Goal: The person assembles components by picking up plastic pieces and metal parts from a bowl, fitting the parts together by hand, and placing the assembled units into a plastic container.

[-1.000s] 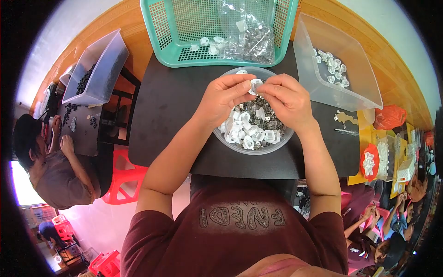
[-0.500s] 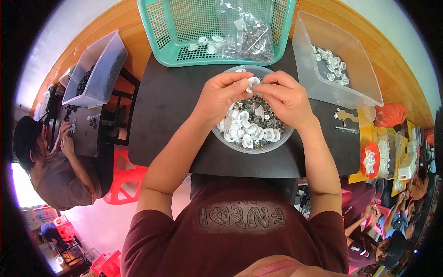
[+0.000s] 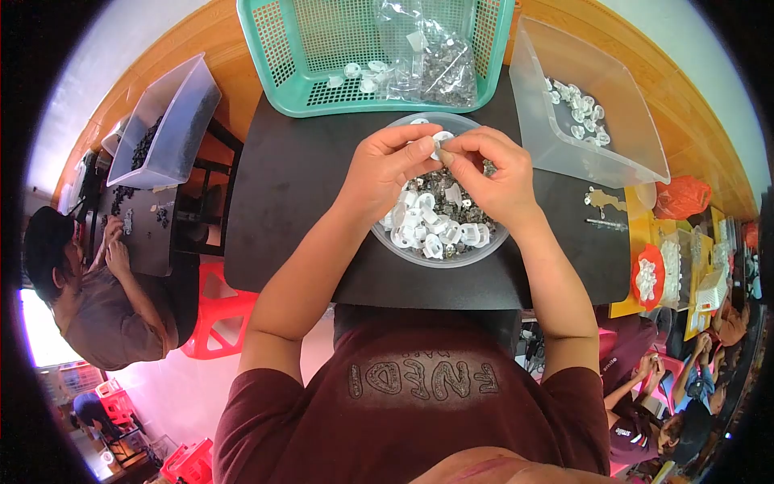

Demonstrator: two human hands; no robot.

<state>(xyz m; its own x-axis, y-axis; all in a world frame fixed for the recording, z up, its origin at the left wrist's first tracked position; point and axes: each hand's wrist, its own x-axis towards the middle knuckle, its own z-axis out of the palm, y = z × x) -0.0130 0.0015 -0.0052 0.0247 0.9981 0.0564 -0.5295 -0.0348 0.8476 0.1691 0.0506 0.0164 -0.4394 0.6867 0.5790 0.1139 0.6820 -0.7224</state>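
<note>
Above a round clear bowl [image 3: 439, 260], my left hand [image 3: 393, 165] pinches a small white plastic part [image 3: 441, 139] between thumb and fingers. My right hand [image 3: 493, 168] meets it from the other side, its thumb and forefinger closed at the part on something small that I cannot make out. The fingers partly cover the white part. Below them the bowl holds a heap of white plastic pieces [image 3: 427, 222] beside small grey, see-through pieces [image 3: 461, 202].
A green basket [image 3: 310, 103] at the back holds white parts and a clear bag of grey pieces [image 3: 447, 73]. To the right stands a clear bin [image 3: 584, 157] with white parts. A person [image 3: 113, 298] works at a table on the left; other people sit at the right.
My right thumb and fingers have shifted and curled closer against the white part. My left hand has stayed in nearly the same place.
</note>
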